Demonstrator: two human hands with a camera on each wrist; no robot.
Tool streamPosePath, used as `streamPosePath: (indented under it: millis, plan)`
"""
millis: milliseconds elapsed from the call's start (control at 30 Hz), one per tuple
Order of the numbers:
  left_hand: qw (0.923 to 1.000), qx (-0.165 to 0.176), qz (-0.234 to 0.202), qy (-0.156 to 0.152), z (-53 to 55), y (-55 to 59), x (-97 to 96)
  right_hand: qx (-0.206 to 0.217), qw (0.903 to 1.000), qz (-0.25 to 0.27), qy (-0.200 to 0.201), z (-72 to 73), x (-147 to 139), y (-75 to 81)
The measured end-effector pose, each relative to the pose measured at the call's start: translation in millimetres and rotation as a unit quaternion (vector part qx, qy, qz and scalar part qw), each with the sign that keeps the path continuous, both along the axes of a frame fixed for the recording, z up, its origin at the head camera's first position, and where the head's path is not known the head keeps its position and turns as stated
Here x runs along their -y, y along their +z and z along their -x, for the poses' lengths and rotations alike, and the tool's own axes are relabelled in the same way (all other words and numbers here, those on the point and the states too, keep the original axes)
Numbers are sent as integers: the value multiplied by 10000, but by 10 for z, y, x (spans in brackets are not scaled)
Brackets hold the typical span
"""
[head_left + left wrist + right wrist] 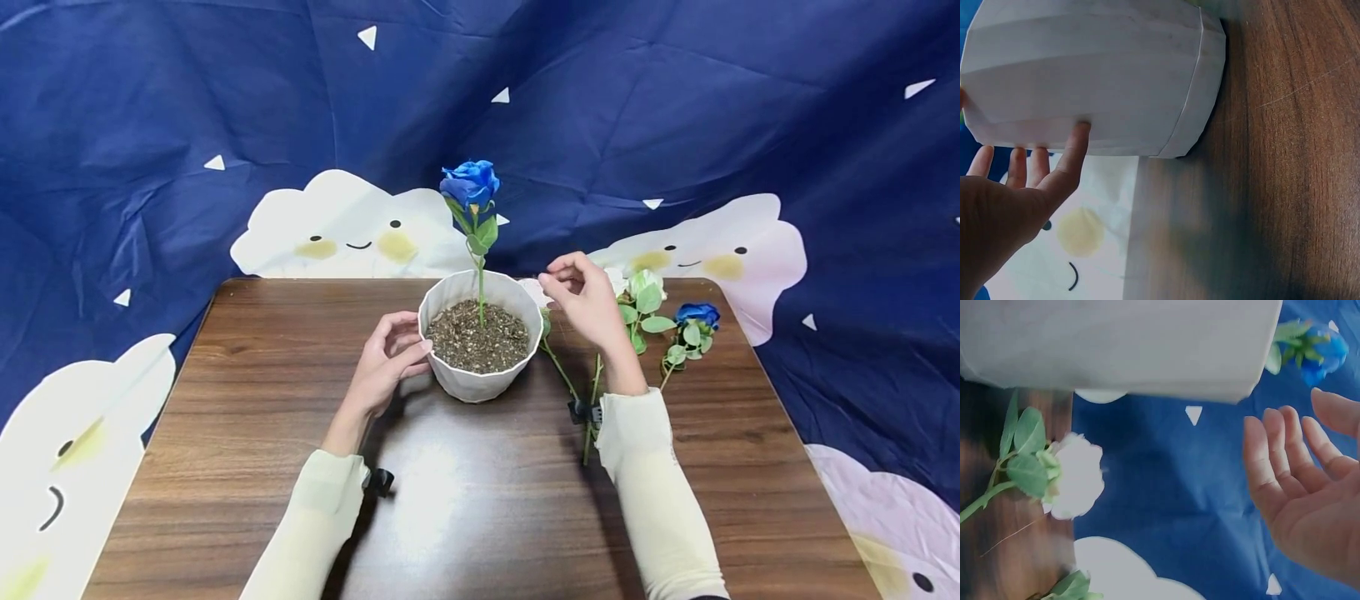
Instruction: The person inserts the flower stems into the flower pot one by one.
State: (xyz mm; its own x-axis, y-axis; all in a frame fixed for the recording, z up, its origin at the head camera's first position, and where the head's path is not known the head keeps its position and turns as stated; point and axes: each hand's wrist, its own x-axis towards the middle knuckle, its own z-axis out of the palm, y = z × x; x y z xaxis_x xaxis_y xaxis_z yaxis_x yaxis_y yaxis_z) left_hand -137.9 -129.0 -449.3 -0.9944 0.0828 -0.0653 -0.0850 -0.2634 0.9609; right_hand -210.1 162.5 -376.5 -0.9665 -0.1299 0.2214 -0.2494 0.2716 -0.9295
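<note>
A white faceted flowerpot [480, 385] holds dark soil [480, 337], from which a blue rose [471, 185] stands upright on its green stem. My left hand [384, 360] rests against the pot's left side, its thumb tip at the rim. In the left wrist view, the fingers [1075, 153] are spread, one fingertip touching the pot wall. To the right of the pot, my right hand [585, 300] is raised with loosely bent fingers. The right wrist view shows nothing within that hand [1310, 494], apart from the pot and the blue rose.
On the table's right side lie a pale rose [1075, 478], a white rose [648, 287] and another blue rose [697, 315], partly hidden by the right arm. Dark blue cloth [570, 125] with clouds hangs behind the brown wooden table [300, 367].
</note>
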Motion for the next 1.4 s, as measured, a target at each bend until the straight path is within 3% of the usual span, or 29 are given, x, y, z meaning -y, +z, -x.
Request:
streamPosePath:
  millis: [300, 633, 1400]
  plan:
    - [10000, -21, 21, 7, 1, 2, -2, 990, 9948, 235, -38, 16, -255, -213]
    - [10000, -21, -6, 10, 10, -1, -2, 2029, 9784, 357, 172, 38, -464, -535]
    - [10000, 13, -6, 0, -3, -19, -4, 2925, 9545, -290, 512, -30, -711, -1092]
